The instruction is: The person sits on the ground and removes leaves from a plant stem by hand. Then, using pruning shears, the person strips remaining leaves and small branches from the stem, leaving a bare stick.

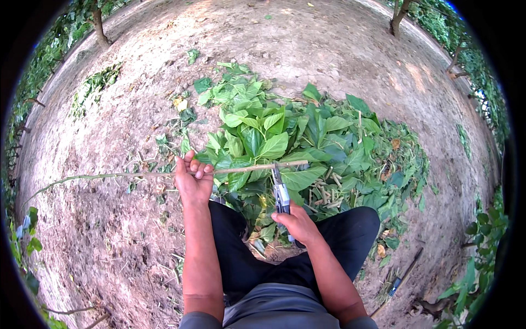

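A long thin branch (241,169), bare of leaves, runs crosswise in front of me, its far tip bending down at the left. My left hand (194,176) holds it, palm up with the fingers curled round it. In my right hand (296,222) is a pair of pruning shears (281,193) with dark handles and a silvery body. Their blades meet the branch near its right end, which sticks out past them. Beneath lies a heap of broad green leaves (274,143). Short cut stem pieces (326,196) lie among the leaves just right of the shears.
My bent knees (350,222) flank the near side of the heap. A tool with a long handle (404,272) lies on the soil at the lower right. Tree trunks (98,26) stand at the far edge, and leafy plants (485,230) grow at the right. Wilted leaves (97,88) lie far left.
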`<state>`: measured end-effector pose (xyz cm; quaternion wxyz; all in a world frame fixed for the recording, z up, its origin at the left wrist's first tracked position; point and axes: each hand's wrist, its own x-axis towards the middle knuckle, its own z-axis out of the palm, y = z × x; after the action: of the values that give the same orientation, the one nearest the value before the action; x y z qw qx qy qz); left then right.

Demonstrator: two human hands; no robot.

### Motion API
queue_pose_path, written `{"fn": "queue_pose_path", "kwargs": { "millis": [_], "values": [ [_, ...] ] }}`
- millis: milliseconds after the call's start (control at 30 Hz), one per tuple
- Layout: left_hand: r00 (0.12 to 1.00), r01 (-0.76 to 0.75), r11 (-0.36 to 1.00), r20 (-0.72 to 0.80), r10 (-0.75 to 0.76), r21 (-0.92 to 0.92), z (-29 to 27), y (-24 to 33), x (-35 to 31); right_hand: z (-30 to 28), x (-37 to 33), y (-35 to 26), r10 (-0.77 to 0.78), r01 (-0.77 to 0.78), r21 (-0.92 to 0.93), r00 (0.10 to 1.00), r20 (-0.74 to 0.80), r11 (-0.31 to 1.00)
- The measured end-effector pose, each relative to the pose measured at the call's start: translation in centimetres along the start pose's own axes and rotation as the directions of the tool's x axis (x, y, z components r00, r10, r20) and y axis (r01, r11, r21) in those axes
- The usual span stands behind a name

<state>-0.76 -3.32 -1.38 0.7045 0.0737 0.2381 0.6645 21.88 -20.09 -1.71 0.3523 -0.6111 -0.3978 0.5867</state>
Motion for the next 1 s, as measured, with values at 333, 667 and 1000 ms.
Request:
{"fn": "queue_pose_path", "kwargs": {
  "millis": [333, 667, 1000],
  "values": [
    [0.998, -0.03, 0.999, -0.052, 0.029, -0.014, -0.1, 0.0, 0.2, -0.4, -0.2, 0.2, 0.04, -0.042, -0.131, 0.999, -0.013, 0.99],
    [0.999, 0.039, 0.999, -0.022, -0.038, 0.028, 0.1, 0.0, 0.0, -0.6, -0.2, -1.6, -0.012, 0.009, -0.102, 0.999, -0.034, 0.995],
    [0.996, 0.07, 0.997, 0.054, -0.071, 0.037, 0.4, -0.4, 0.0, -0.5, 1.2, 0.8, -0.027, 0.035, 0.082, 0.994, -0.102, 0.996]
  ]
}}
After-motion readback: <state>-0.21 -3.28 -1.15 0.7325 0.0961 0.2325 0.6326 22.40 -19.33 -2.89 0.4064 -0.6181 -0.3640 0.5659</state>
